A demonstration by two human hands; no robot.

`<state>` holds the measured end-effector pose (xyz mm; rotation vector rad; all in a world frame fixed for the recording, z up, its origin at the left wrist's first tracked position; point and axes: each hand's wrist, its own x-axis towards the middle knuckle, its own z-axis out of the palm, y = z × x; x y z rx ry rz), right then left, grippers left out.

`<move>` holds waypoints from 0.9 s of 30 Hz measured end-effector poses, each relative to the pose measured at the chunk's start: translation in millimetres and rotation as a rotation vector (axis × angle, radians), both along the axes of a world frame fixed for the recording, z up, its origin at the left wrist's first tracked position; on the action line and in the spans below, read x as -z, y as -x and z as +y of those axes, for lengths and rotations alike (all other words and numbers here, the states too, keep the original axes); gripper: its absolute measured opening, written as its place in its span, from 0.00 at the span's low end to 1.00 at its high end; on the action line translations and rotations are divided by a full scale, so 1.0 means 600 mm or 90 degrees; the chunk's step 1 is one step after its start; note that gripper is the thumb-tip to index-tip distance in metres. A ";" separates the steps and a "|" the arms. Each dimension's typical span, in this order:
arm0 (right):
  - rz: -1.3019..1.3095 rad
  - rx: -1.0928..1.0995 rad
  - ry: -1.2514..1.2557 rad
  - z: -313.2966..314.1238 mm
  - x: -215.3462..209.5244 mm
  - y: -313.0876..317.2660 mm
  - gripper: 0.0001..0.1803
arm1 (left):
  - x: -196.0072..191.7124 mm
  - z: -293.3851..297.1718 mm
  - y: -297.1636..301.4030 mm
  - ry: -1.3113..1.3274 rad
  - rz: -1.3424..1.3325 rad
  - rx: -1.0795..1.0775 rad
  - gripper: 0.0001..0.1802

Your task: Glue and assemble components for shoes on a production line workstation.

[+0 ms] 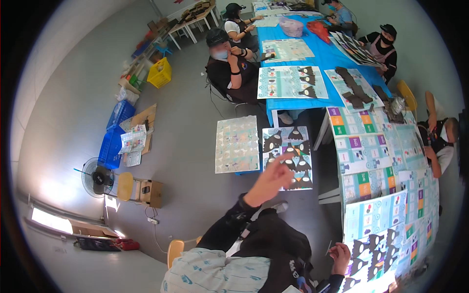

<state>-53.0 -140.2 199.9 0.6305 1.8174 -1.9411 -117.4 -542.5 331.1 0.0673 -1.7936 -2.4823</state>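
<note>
My left hand (271, 181) is raised in front of the sheet with black cape-shaped pieces (302, 134). Its index finger stretches forward and the others curl loosely; nothing shows in it. Small pale ovals mark several of the black pieces. Lower right, my right hand (339, 257) is closed with a thin, pale, stick-like tool (328, 248) standing out from its fingers; the tool's exact kind is too small to tell. Beside this hand, more black cape-shaped pieces (375, 257) lie in rows on a printed sheet on the table.
Left of the black-piece sheet lies a pale sheet with cut-out shapes (237, 144). A table with a blue cover (288, 104) stands ahead, with printed sheets and a pink bag (291, 27). Several people sit around. Blue crates (113, 141), a yellow basket (159, 73) and a fan (97, 177) stand left.
</note>
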 end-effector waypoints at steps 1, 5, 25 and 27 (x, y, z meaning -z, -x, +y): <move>-0.003 0.007 0.005 0.016 0.016 -0.012 0.09 | -0.049 0.002 -0.020 -0.035 0.020 -0.010 0.27; -0.040 0.013 0.052 0.058 0.051 -0.032 0.09 | -0.227 0.073 -0.113 -0.345 0.392 0.349 0.21; 0.018 0.147 0.019 0.020 0.026 -0.124 0.11 | -0.344 0.133 -0.119 -0.146 0.532 0.609 0.20; 0.013 0.106 0.014 -0.006 0.020 -0.117 0.11 | -0.330 0.125 -0.080 -0.141 0.767 0.693 0.27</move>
